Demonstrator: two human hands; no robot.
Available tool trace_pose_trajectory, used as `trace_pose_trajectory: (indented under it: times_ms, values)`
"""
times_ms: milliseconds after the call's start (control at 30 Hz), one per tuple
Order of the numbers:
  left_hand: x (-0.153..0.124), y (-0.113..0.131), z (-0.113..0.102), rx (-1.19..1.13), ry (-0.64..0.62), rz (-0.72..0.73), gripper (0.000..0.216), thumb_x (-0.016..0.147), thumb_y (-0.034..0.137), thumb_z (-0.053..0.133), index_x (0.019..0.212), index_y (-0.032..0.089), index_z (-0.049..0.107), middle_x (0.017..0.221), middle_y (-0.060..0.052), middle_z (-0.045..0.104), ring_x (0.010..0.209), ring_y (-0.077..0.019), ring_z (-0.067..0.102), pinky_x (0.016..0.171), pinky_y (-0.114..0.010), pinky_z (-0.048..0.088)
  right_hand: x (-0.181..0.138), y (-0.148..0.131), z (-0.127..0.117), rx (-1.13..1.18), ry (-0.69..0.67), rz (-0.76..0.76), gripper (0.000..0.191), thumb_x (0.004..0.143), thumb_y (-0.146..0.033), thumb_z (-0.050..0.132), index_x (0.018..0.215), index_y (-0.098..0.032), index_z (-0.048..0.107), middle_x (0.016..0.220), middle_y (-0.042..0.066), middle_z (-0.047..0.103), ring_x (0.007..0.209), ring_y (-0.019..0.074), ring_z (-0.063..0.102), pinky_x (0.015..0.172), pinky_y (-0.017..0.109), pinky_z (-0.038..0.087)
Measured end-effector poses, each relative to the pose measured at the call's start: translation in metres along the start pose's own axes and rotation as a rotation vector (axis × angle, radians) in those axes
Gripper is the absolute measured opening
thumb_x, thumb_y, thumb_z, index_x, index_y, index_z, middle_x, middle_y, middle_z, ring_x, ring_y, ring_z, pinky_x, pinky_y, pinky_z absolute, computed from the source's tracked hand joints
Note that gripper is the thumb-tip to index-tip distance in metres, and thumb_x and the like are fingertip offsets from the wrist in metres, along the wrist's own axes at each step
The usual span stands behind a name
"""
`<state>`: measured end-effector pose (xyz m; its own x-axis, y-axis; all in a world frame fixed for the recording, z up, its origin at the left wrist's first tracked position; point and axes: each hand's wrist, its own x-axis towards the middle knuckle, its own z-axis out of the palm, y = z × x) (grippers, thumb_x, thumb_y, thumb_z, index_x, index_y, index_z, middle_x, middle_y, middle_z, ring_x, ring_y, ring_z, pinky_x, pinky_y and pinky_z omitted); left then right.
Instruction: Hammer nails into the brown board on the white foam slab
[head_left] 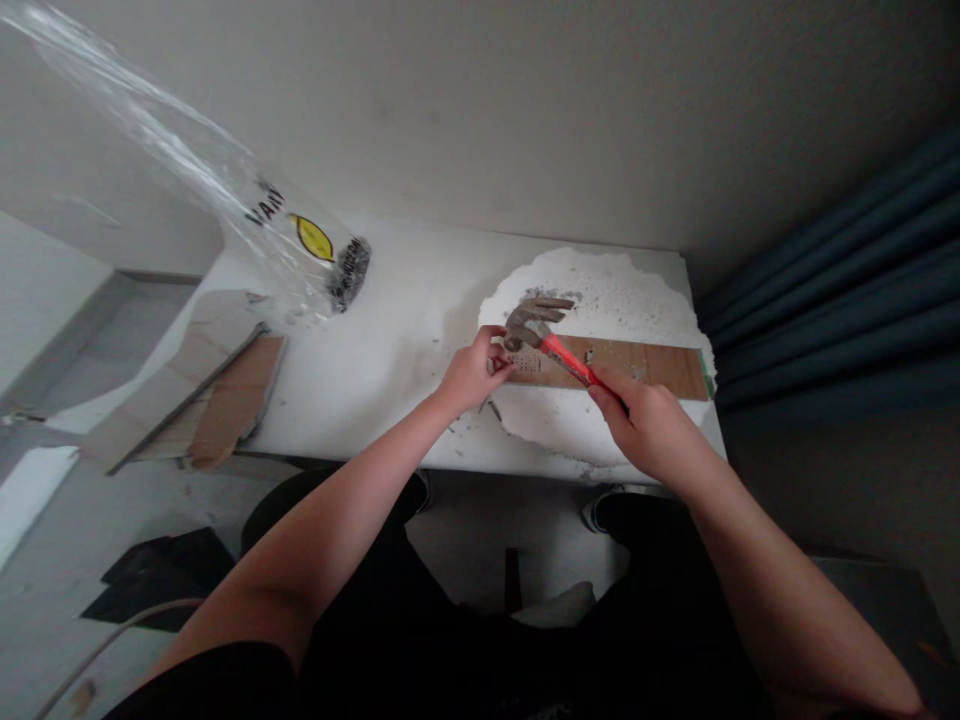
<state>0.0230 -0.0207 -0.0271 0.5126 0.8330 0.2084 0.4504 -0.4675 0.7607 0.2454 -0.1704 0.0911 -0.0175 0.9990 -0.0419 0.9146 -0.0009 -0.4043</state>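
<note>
My right hand (649, 425) grips the red handle of a claw hammer (541, 330), whose grey head sits just above the left end of a brown wooden board (645, 365). That board lies on a round white foam slab (600, 420) flecked with crumbs. My left hand (474, 372) is pinched closed at the board's left end, right under the hammer head; what it pinches is too small to name. Both forearms reach in from below.
The white table (375, 350) stands against a pale wall. A clear plastic bag (300, 250) with a yellow label and dark bits inside hangs over its back left. Brown boards (225, 400) lean at the left edge. A blue curtain (847, 260) hangs at the right.
</note>
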Motion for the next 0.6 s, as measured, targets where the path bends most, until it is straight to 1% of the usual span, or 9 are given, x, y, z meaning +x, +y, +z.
trace_pose_trajectory:
  times_ms: [67, 200, 300, 400, 533, 600]
  values:
    - [0.0006, -0.0005, 0.0006, -0.001, -0.007, 0.012, 0.051, 0.083, 0.019, 0.073, 0.123, 0.023, 0.041, 0.086, 0.003, 0.074, 0.074, -0.0154, 0.070, 0.070, -0.027, 0.049, 0.0001, -0.0011, 0.0002, -0.020, 0.006, 0.011, 0.042, 0.106, -0.037, 0.040, 0.132, -0.019, 0.067, 0.099, 0.014, 0.079, 0.085, 0.0309, 0.075, 0.069, 0.035, 0.050]
    - [0.0009, -0.0004, 0.0010, 0.028, -0.024, 0.009, 0.048, 0.084, 0.020, 0.072, 0.122, 0.024, 0.043, 0.085, 0.003, 0.074, 0.074, -0.0160, 0.070, 0.070, -0.027, 0.049, 0.0007, -0.0026, 0.0005, -0.061, -0.037, 0.011, 0.041, 0.106, -0.036, 0.040, 0.132, -0.019, 0.067, 0.099, 0.013, 0.079, 0.085, 0.0303, 0.075, 0.070, 0.035, 0.050]
    - [0.0001, -0.0002, 0.0008, 0.032, -0.028, 0.002, 0.050, 0.084, 0.021, 0.072, 0.124, 0.023, 0.043, 0.087, 0.003, 0.074, 0.077, -0.0164, 0.070, 0.072, -0.028, 0.050, 0.0004, -0.0026, 0.0005, -0.075, -0.037, 0.024, 0.041, 0.106, -0.037, 0.040, 0.134, -0.019, 0.066, 0.100, 0.014, 0.079, 0.085, 0.0303, 0.075, 0.070, 0.035, 0.050]
    - [-0.0005, -0.0001, 0.0010, 0.038, -0.035, 0.003, 0.051, 0.084, 0.021, 0.071, 0.126, 0.022, 0.043, 0.085, 0.003, 0.073, 0.080, -0.0178, 0.071, 0.074, -0.029, 0.050, -0.0003, -0.0020, 0.0005, -0.072, -0.062, 0.005, 0.040, 0.106, -0.035, 0.040, 0.132, -0.020, 0.067, 0.101, 0.013, 0.079, 0.086, 0.0295, 0.075, 0.070, 0.034, 0.050]
    - [-0.0003, -0.0012, 0.0001, 0.021, -0.051, -0.007, 0.053, 0.083, 0.020, 0.070, 0.128, 0.023, 0.041, 0.085, 0.004, 0.072, 0.081, -0.0178, 0.070, 0.076, -0.030, 0.050, -0.0004, -0.0007, 0.0013, -0.082, -0.036, 0.015, 0.041, 0.107, -0.036, 0.040, 0.134, -0.020, 0.065, 0.098, 0.012, 0.079, 0.082, 0.0284, 0.075, 0.069, 0.034, 0.050]
    - [-0.0001, -0.0030, -0.0013, -0.012, -0.056, 0.001, 0.058, 0.081, 0.021, 0.072, 0.130, 0.023, 0.041, 0.086, 0.003, 0.071, 0.081, -0.0171, 0.070, 0.076, -0.029, 0.051, -0.0002, 0.0006, 0.0023, -0.077, -0.042, 0.015, 0.040, 0.106, -0.036, 0.040, 0.133, -0.020, 0.066, 0.099, 0.012, 0.079, 0.083, 0.0288, 0.075, 0.069, 0.034, 0.050]
